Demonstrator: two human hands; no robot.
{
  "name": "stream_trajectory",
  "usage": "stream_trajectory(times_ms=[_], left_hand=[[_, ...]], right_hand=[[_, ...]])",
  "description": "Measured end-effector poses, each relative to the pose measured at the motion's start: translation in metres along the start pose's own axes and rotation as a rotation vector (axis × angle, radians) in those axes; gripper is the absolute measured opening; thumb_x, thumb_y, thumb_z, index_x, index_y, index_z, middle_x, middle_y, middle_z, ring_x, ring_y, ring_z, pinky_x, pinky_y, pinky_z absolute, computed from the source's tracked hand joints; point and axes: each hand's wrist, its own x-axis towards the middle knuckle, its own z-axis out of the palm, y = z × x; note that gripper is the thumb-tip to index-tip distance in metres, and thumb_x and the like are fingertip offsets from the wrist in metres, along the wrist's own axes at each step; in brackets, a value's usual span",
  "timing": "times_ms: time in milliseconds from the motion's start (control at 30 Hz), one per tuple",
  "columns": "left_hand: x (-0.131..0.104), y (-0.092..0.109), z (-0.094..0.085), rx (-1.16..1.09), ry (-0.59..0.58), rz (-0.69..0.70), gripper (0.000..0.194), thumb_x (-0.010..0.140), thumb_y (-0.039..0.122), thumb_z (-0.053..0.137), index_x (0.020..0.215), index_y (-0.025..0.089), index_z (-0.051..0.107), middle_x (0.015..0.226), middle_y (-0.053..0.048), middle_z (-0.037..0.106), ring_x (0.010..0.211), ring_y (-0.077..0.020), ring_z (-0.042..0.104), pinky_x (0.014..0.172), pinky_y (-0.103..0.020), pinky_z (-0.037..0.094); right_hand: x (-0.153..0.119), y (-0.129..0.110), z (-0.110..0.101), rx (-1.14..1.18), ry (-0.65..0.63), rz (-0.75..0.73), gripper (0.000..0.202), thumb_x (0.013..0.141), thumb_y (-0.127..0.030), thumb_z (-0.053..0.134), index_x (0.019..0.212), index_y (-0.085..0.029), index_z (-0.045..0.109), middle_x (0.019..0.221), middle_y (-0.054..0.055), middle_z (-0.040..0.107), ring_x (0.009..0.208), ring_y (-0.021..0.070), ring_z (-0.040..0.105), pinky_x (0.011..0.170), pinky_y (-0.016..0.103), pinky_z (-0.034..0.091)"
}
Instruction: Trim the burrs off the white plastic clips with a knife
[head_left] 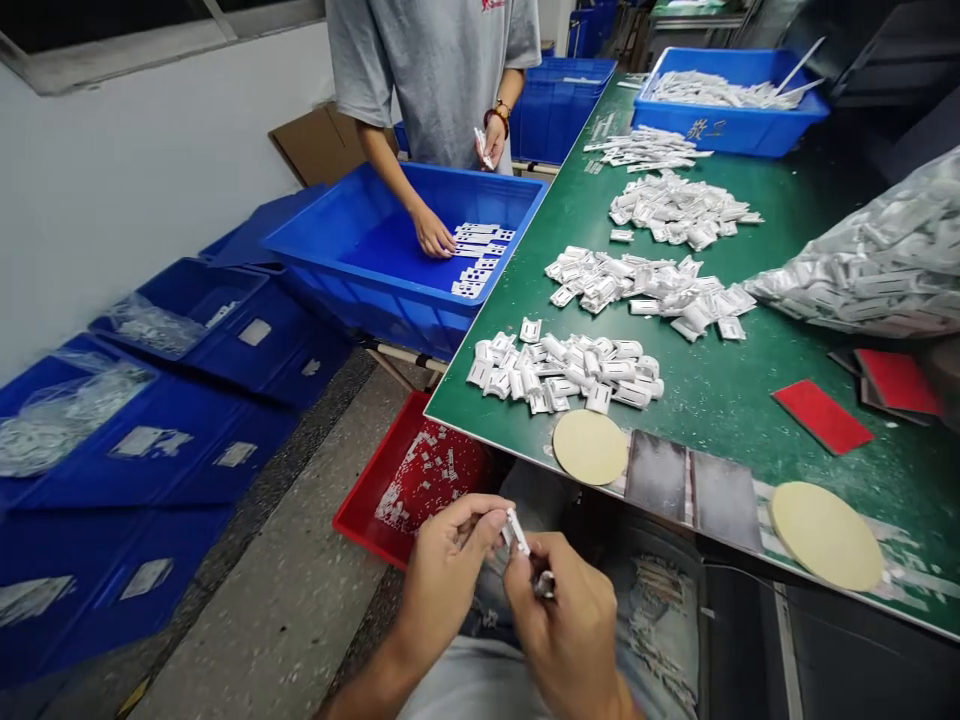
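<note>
Above my lap, my left hand pinches a small white plastic part between thumb and fingertips. Close against the part's lower end is the thumb of my right hand. Its fingers are curled round a small tool with a shiny metallic end; the rest of the tool is hidden in the grip, so its kind is unclear. Below and beyond my hands sits a red bin with small white scraps. On the green table, the nearest pile of white plastic parts lies close to the edge.
More white piles lie farther back, with a full blue tub and a clear bag of parts. Round yellow discs and dark pads line the edge. Another person reaches into a blue bin. Blue crates stand left.
</note>
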Motion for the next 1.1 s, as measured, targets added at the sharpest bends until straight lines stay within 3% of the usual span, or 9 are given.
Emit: stream_trajectory(times_ms=[167, 333, 433, 500, 567, 667, 833, 933, 1100], left_hand=[[0.027, -0.043, -0.051, 0.103, 0.246, -0.080, 0.038, 0.094, 0.050, 0.052, 0.093, 0.017, 0.071, 0.085, -0.007, 0.073, 0.069, -0.0196, 0.066, 0.068, -0.031, 0.054], [0.049, -0.064, -0.100, 0.282, 0.352, -0.125, 0.040, 0.075, 0.033, 0.074, 0.112, 0.018, 0.070, 0.121, -0.015, 0.070, 0.120, -0.0371, 0.059, 0.105, -0.050, 0.044], [0.036, -0.045, -0.078, 0.294, 0.289, -0.086, 0.050, 0.084, 0.035, 0.067, 0.131, 0.021, 0.062, 0.138, -0.015, 0.062, 0.128, -0.0349, 0.056, 0.109, -0.049, 0.042], [0.022, -0.023, -0.046, 0.178, 0.104, -0.063, 0.046, 0.091, 0.041, 0.062, 0.134, 0.023, 0.061, 0.131, -0.012, 0.068, 0.116, -0.0289, 0.065, 0.099, -0.041, 0.051], [0.011, 0.000, -0.014, -0.048, -0.128, -0.057, 0.039, 0.089, 0.040, 0.067, 0.124, 0.022, 0.068, 0.118, -0.011, 0.074, 0.105, -0.0253, 0.070, 0.092, -0.035, 0.055], [0.006, 0.027, 0.017, -0.180, -0.182, -0.030, 0.019, 0.086, 0.034, 0.072, 0.098, 0.019, 0.075, 0.092, -0.007, 0.077, 0.085, -0.0187, 0.071, 0.078, -0.026, 0.056], [0.007, 0.044, 0.028, -0.298, -0.195, -0.070, 0.011, 0.086, 0.028, 0.073, 0.091, 0.019, 0.074, 0.078, 0.000, 0.074, 0.069, -0.0111, 0.067, 0.063, -0.017, 0.055], [0.002, 0.050, 0.031, -0.349, -0.226, -0.123, 0.007, 0.084, 0.024, 0.075, 0.089, 0.019, 0.076, 0.074, 0.002, 0.073, 0.061, -0.0078, 0.065, 0.058, -0.014, 0.055], [-0.006, 0.060, 0.033, -0.398, -0.278, -0.181, 0.005, 0.082, 0.018, 0.076, 0.086, 0.019, 0.078, 0.070, 0.003, 0.072, 0.058, -0.0061, 0.064, 0.055, -0.012, 0.055]], right_hand=[[-0.015, -0.003, 0.015, 0.110, -0.098, 0.040, 0.019, 0.091, -0.023, 0.052, 0.078, -0.020, 0.065, 0.058, -0.002, 0.063, 0.045, 0.0115, 0.057, 0.050, 0.023, 0.042], [-0.015, 0.007, -0.003, 0.237, -0.174, 0.309, 0.025, 0.098, -0.034, 0.052, 0.087, -0.018, 0.069, 0.055, -0.003, 0.062, 0.046, 0.0105, 0.054, 0.044, 0.020, 0.038], [-0.008, 0.015, -0.012, 0.279, -0.138, 0.476, 0.029, 0.100, -0.039, 0.050, 0.090, -0.016, 0.066, 0.056, -0.002, 0.062, 0.051, 0.0118, 0.056, 0.049, 0.021, 0.043], [-0.006, 0.016, -0.016, 0.297, -0.127, 0.528, 0.034, 0.101, -0.043, 0.049, 0.090, -0.016, 0.065, 0.055, -0.003, 0.058, 0.051, 0.0115, 0.054, 0.050, 0.022, 0.042], [-0.005, 0.013, -0.021, 0.302, -0.150, 0.540, 0.037, 0.100, -0.046, 0.048, 0.086, -0.016, 0.065, 0.055, -0.004, 0.053, 0.049, 0.0103, 0.049, 0.047, 0.022, 0.038], [-0.006, 0.009, -0.037, 0.292, -0.249, 0.509, 0.033, 0.097, -0.045, 0.056, 0.081, -0.018, 0.066, 0.057, -0.005, 0.049, 0.049, 0.0091, 0.042, 0.046, 0.022, 0.032], [0.003, 0.008, -0.080, -0.244, -0.190, -0.007, 0.031, 0.096, -0.039, 0.057, 0.113, -0.014, 0.063, 0.078, 0.003, 0.063, 0.066, 0.0155, 0.056, 0.062, 0.028, 0.041], [0.012, 0.007, -0.097, -0.541, -0.160, -0.281, 0.044, 0.100, -0.054, 0.045, 0.097, -0.013, 0.062, 0.073, 0.005, 0.059, 0.066, 0.0192, 0.052, 0.061, 0.031, 0.036], [0.024, 0.001, -0.104, -0.713, -0.202, -0.388, 0.055, 0.099, -0.062, 0.035, 0.067, -0.021, 0.051, 0.058, 0.000, 0.044, 0.053, 0.0170, 0.038, 0.054, 0.034, 0.023]])
